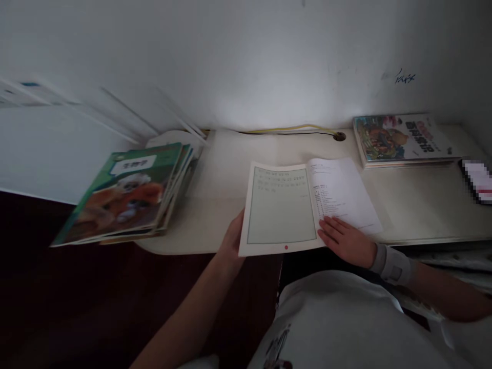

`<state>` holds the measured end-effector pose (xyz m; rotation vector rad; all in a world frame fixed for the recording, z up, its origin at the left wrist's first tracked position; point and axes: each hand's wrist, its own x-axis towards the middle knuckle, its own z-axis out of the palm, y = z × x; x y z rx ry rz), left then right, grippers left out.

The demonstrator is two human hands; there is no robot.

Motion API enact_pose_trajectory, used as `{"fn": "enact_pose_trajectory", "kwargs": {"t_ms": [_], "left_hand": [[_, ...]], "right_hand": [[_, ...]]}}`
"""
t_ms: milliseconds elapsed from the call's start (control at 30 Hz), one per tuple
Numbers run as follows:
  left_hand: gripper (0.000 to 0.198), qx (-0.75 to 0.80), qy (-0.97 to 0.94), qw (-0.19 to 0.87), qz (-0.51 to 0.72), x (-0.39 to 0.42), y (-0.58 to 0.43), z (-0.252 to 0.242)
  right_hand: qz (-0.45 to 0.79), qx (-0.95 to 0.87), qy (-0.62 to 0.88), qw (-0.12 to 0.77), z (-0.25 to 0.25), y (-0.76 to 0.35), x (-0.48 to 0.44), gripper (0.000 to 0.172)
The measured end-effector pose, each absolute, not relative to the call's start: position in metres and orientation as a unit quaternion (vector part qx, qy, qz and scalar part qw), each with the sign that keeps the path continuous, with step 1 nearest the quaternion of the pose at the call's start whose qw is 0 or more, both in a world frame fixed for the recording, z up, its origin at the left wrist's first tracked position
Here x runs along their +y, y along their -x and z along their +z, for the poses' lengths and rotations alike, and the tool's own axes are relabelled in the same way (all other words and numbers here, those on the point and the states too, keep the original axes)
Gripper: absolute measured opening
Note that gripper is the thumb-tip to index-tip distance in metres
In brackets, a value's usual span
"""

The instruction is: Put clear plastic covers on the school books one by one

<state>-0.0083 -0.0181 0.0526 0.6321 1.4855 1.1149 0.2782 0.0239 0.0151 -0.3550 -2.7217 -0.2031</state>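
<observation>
An opened book (pixel 282 212) lies at the front edge of the white desk, its left page pale green inside a dark border and its right page white with printed lines. My left hand (pixel 233 237) grips the book's left edge, the thumb and fingers partly hidden by the page. Flat on the lower part of the right page rests my right hand (pixel 346 241), fingers stretched out, with a grey band around the wrist.
A stack of books (pixel 126 192) with a green cover on top overhangs the desk's left end. More books (pixel 403 138) lie at the back right, near a phone (pixel 478 179). A yellow cable (pixel 292 128) runs along the wall to a hole (pixel 340 136) in the desk (pixel 226 174).
</observation>
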Motion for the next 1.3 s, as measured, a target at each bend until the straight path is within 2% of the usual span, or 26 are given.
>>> {"fn": "enact_pose_trajectory", "kwargs": {"t_ms": [200, 367, 533, 733, 967, 1033, 1167, 1300], "left_hand": [[0.044, 0.623, -0.087, 0.590, 0.506, -0.027, 0.010, 0.065], [0.055, 0.568, -0.114, 0.654, 0.486, -0.028, 0.002, 0.067], [0.074, 0.532, -0.170, 0.638, 0.531, -0.017, -0.010, 0.060], [0.069, 0.593, -0.111, 0.582, 0.544, -0.020, -0.002, 0.053], [0.058, 0.546, -0.155, 0.648, 0.507, -0.020, -0.018, 0.068], [0.057, 0.544, -0.193, 0.623, 0.528, -0.015, -0.029, 0.064], [0.068, 0.584, -0.282, 0.517, 0.559, -0.010, -0.044, 0.050], [0.056, 0.640, -0.366, 0.402, 0.543, -0.011, -0.048, 0.041]], "right_hand": [[-0.058, -0.971, 0.123, 0.198, 0.015, -0.280, 0.022, 0.031], [-0.046, -0.973, 0.130, 0.187, 0.011, -0.282, 0.022, 0.033], [-0.060, -0.972, 0.129, 0.187, 0.011, -0.282, 0.022, 0.032], [-0.058, -0.970, 0.138, 0.190, 0.012, -0.282, 0.021, 0.033], [-0.040, -0.972, 0.134, 0.191, 0.010, -0.283, 0.021, 0.034], [-0.032, -0.972, 0.137, 0.190, 0.010, -0.284, 0.022, 0.035], [-0.027, -0.972, 0.133, 0.194, 0.011, -0.285, 0.022, 0.035], [-0.030, -0.971, 0.131, 0.199, 0.010, -0.286, 0.023, 0.035]]}}
